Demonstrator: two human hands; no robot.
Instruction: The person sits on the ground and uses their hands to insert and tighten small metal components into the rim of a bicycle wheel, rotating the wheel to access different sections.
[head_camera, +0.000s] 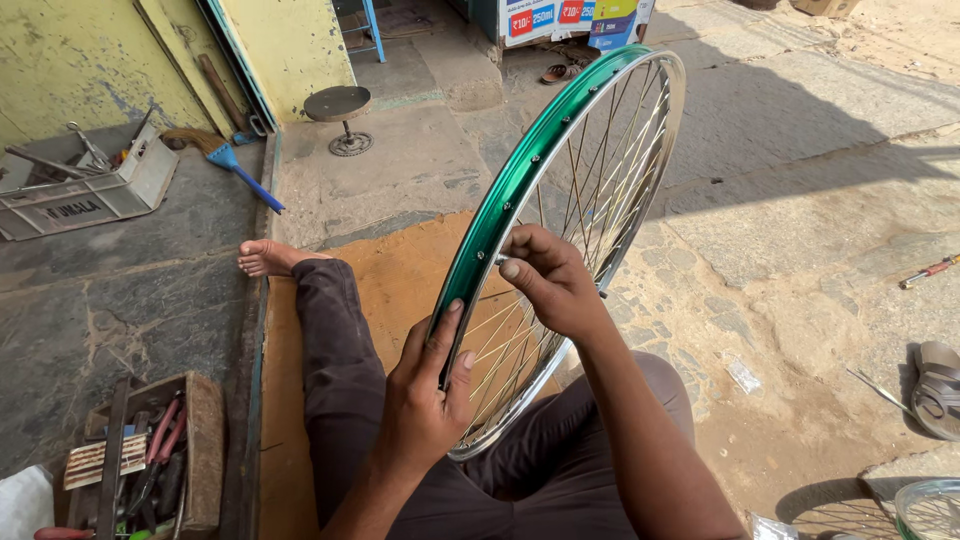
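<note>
A bicycle wheel rim (520, 170), green inside and chrome at the edges, stands upright across my lap, laced with thin metal spokes (600, 170). My left hand (425, 395) grips the near lower part of the rim, thumb laid along the green band. My right hand (550, 275) pinches a small metal piece at the rim's edge, about halfway up, fingers pressed together on it. I sit on an orange mat (400, 270) with my left leg stretched out, bare foot (265, 257) at its far end.
A wooden toolbox (195, 440) with pliers and tools sits at lower left. A white crate (90, 195) of tools and a blue-handled broom (235, 165) lie at the back left. A round stool (338, 105) stands beyond. A sandal (935, 385) and another wheel (930, 510) lie right.
</note>
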